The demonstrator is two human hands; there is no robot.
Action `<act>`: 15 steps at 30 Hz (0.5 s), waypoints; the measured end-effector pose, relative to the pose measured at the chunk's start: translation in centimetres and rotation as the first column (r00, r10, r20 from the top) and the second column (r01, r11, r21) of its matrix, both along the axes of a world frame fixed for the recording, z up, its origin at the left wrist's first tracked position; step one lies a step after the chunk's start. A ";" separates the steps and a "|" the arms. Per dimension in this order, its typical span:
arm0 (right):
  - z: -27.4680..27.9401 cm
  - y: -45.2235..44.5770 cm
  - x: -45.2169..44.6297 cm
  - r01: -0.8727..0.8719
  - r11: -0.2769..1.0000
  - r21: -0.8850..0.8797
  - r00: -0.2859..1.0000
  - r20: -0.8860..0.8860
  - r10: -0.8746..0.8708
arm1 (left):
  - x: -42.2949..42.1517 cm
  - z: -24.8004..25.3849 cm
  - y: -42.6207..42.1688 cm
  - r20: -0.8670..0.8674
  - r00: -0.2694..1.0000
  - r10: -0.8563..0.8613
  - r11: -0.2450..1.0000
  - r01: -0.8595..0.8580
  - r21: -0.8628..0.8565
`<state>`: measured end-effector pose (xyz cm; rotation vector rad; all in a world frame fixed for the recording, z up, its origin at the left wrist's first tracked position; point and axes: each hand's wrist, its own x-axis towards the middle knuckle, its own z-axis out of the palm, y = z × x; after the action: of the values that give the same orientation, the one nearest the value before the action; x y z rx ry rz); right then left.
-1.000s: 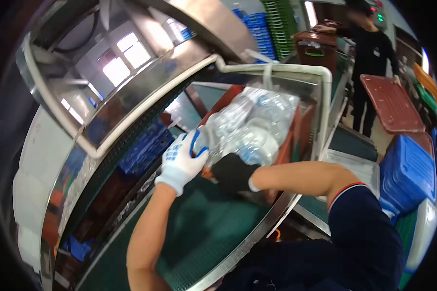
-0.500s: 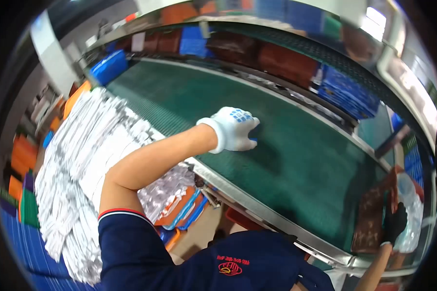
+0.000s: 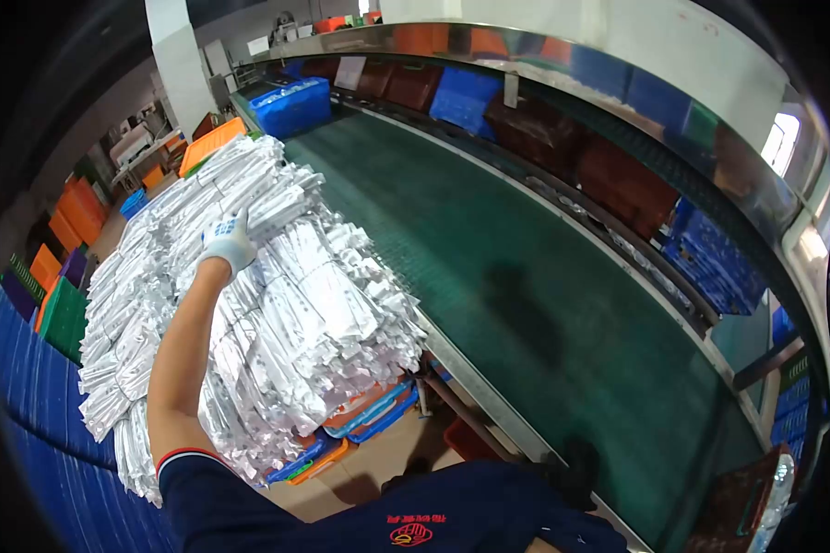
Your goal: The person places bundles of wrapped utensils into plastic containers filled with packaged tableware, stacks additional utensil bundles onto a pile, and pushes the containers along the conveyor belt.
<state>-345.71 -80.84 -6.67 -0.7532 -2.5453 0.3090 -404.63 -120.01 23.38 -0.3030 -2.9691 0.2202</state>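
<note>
My left hand (image 3: 228, 241), in a white glove with blue marks, lies on a large heap of silvery-white flat packets (image 3: 318, 286) at the left. Its thumb stands apart from the fingers, whose tips are partly lost against the packets. Bands tie the packets into bundles, such as the one just right of the thumb. My right hand is out of view. At the lower right a brown crate (image 3: 733, 502) stands on the green conveyor belt (image 3: 470, 249), with clear plastic (image 3: 773, 505) along its right side.
A blue crate (image 3: 290, 106) sits at the belt's far end. Brown and blue crates (image 3: 618, 184) line the far side beneath a metal ledge. Stacked orange and blue crates (image 3: 369, 415) stand under the heap, and blue crates (image 3: 55, 415) rise at the left.
My left hand has moved left from above the belt onto the packet heap. The view has turned left, and my dark-gloved right hand, earlier at the brown crate, has gone out of view.
</note>
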 end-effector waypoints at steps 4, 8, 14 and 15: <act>-0.8 -1.4 -1.0 -0.037 0.999 0.034 0.996 0.082 0.034 | -4.0 -2.8 -4.5 0.176 0.982 0.065 0.952 -0.114 0.284; -2.8 -0.4 -1.0 -0.109 0.976 0.187 0.993 -0.031 0.116 | -4.6 -3.3 -4.3 -0.001 1.000 0.013 0.992 -0.012 0.126; -1.8 -0.9 -1.4 -0.020 0.999 -0.024 0.992 0.126 0.023 | -0.8 -0.2 -2.4 0.037 0.997 -0.066 0.998 0.065 0.019; -1.2 -1.1 -1.7 -0.016 1.000 -0.025 0.993 0.117 0.019 | -1.0 -1.1 -2.9 -0.014 0.995 -0.102 0.995 0.102 -0.006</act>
<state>-347.39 -81.96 -7.86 -0.7796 -2.6637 0.3105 -405.63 -122.92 22.27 -0.4505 -2.9294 0.2178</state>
